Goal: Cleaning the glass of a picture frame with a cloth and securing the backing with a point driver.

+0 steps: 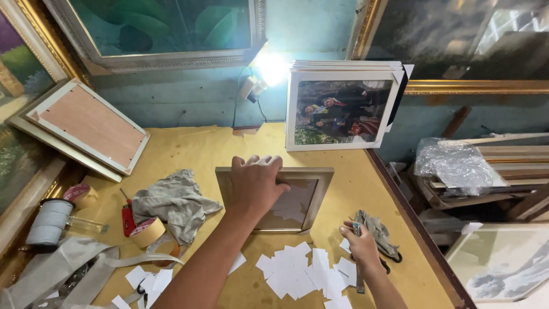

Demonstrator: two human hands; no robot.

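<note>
left hand [255, 184] flat on picture frame [311, 182], right hand [360, 245] gripping metal tool [357, 230]

Both forearms and hands are bare, no sleeves, gloves or rings.

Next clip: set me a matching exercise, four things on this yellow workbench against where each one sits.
Things:
1. Pale wooden picture frame
2. Crumpled grey cloth
3. White paper squares
4. White-framed photo print

Places:
A. leaning against the back wall
B. scattered along the near edge
C. under the left hand
D. left of centre, beside the tape rolls

Pairs: 1-C, 2-D, 3-B, 4-A
</note>
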